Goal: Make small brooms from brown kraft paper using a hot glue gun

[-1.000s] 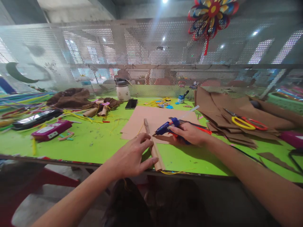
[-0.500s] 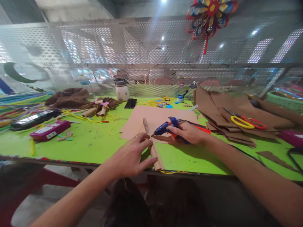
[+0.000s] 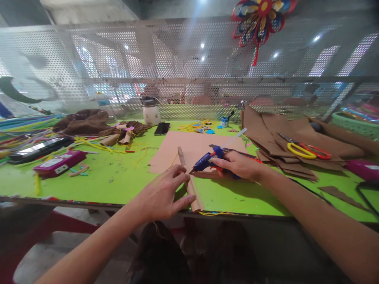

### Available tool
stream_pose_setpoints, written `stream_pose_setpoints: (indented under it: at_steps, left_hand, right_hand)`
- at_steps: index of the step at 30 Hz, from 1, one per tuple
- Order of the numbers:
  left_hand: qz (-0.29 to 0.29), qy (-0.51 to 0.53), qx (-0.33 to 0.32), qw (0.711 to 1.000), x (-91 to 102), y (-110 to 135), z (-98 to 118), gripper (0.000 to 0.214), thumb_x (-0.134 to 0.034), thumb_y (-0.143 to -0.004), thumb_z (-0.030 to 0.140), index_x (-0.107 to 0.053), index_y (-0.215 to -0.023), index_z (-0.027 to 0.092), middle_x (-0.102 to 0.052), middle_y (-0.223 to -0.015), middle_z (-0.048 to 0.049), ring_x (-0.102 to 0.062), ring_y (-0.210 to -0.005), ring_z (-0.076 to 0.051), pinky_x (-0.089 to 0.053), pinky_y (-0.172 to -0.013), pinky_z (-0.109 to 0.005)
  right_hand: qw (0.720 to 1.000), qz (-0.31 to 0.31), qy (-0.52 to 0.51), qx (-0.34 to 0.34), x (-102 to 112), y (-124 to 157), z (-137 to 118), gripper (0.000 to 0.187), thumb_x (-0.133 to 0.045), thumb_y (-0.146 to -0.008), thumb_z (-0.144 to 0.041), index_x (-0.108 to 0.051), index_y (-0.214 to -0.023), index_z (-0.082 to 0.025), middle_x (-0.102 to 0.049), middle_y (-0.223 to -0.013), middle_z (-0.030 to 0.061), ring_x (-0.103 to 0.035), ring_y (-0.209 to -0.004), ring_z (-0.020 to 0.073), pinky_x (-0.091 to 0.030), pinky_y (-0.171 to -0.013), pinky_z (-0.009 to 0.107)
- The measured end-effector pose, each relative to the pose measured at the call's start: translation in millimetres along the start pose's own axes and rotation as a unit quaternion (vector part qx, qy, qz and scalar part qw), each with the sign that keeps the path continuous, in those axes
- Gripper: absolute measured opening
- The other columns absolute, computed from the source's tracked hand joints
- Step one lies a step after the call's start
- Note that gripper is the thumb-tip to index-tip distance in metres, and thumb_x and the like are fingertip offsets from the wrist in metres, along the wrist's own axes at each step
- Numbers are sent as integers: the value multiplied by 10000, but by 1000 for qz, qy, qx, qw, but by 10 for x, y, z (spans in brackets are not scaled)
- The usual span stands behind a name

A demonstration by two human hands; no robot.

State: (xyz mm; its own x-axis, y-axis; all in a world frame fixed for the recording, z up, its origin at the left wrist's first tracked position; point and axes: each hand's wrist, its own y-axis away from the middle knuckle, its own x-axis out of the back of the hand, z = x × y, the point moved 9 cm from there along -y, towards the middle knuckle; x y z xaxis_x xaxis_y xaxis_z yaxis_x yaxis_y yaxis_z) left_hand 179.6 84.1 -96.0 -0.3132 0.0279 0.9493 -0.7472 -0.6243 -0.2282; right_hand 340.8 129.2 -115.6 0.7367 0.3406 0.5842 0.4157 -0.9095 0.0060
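Note:
My left hand steadies a narrow roll of brown paper, its fingers and thumb around the roll near the table's front edge. A flat brown strip sticks out beyond my fingertips at the roll's far end. In my right hand is a blue glue gun, its nozzle pointing left at the roll, close to my left fingertips. A clear glue stick juts from the gun's back. Yellow string trails from the near end of the roll. Brown paper sheets lie flat behind both hands.
Red and yellow scissors rest on stacked dark brown paper at right. Further back are a phone, a lidded white jar and a small paint pot. A purple power strip and small paper rolls lie at left.
The glue gun's nozzle has shifted slightly down along the roll. My left hand keeps its hold, and the whole view has drifted a little.

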Motion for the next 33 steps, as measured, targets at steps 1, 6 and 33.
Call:
stream_pose_setpoints:
  at_steps: [1,6,33]
  left_hand:
    - [0,0,-1,1000,0,2,2,418,-485,-879,469,-577,-1141,156,-466,-1271,-157,-511,-1145,-286,-424,-1004,-440]
    - [0,1,-1,1000,4,9,10,411,-484,-882,463,-577,-1138,156,-468,-1267,-153,-514,-1138,-278,-421,-1007,-430]
    - [3,5,-10,1000,29,-8,27,385,-501,-876,452,-578,-1140,184,-488,-1233,-139,-527,-1110,-274,-439,-976,-432]
  right_hand:
    - [1000,-3,9,2,4,13,-14,563,-421,-872,-632,-567,-613,-153,-558,-580,19,-460,-506,102,-348,-516,251]
    - [1000,16,17,8,13,-13,-30,562,-404,-880,-628,-535,-592,-163,-534,-559,6,-434,-487,98,-332,-512,254]
    - [992,-99,-67,31,-40,182,-70,495,-490,-861,-575,-510,-566,-178,-502,-552,-11,-542,-645,140,-412,-682,269]
